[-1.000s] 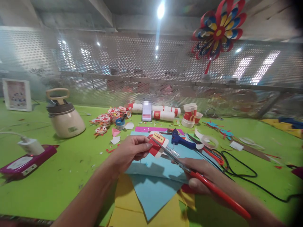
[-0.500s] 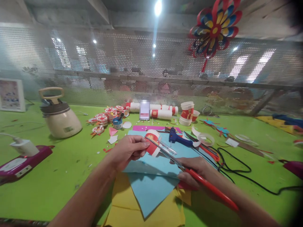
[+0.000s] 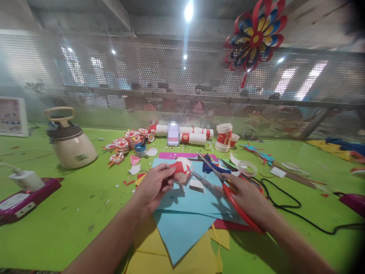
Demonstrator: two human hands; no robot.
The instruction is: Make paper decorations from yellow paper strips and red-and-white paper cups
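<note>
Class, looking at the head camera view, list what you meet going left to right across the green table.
Pink box → cream pot → left hand holding a red-and-white paper cup → right hand holding red scissors → black cable.

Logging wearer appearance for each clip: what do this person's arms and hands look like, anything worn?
Both forearms are bare as far as the picture shows, with no sleeves in view. The left hand and right hand wear no gloves; no rings, watch or bracelet can be seen. The fingers are bare.
</note>
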